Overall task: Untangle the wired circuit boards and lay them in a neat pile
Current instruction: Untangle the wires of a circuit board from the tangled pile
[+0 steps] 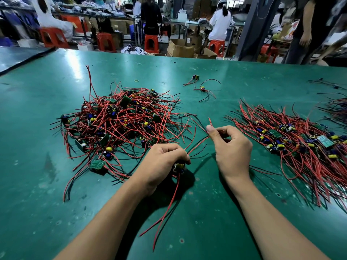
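Observation:
A tangled heap of small green circuit boards with red and black wires (120, 121) lies on the green table (47, 203) at centre left. A combed-out pile of the same boards (300, 141) lies at the right, wires running the same way. My left hand (163, 162) grips one small board (179, 167) with yellow parts; red and black wires hang from it toward me. My right hand (231, 145) pinches that board's red wire ends (209, 126) between thumb and forefinger, just right of the heap.
Two stray wired boards (195, 77) (202, 89) and a yellow rubber band (136, 80) lie further back on the table. More wires show at the far right edge (338, 107). Beyond the table, people sit on red stools among cardboard boxes.

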Tool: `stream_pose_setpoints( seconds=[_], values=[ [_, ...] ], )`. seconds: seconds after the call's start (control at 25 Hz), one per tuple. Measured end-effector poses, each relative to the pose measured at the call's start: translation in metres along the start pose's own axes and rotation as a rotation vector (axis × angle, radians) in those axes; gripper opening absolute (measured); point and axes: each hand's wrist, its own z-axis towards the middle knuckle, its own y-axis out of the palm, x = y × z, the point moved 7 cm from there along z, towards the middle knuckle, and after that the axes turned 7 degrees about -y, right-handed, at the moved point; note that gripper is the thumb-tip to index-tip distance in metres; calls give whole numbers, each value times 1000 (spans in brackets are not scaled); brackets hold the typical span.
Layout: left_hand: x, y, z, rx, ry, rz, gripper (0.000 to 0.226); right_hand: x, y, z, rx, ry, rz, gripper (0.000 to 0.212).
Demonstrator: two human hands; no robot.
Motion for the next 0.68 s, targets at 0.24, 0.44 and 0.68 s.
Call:
stream_pose_setpoints(
  seconds=[0.24,0.44,0.68],
  values=[
    [-3,-1,2,58,-6,-140,18,7,43,-16,-237,785,1009,42],
    [-7,-6,4,104,-7,-220,15,-21,59,-46,-803,607,781,40],
    [-2,2,1,4,59,46,21,-11,54,-29,-469,628,848,11]
  ],
)
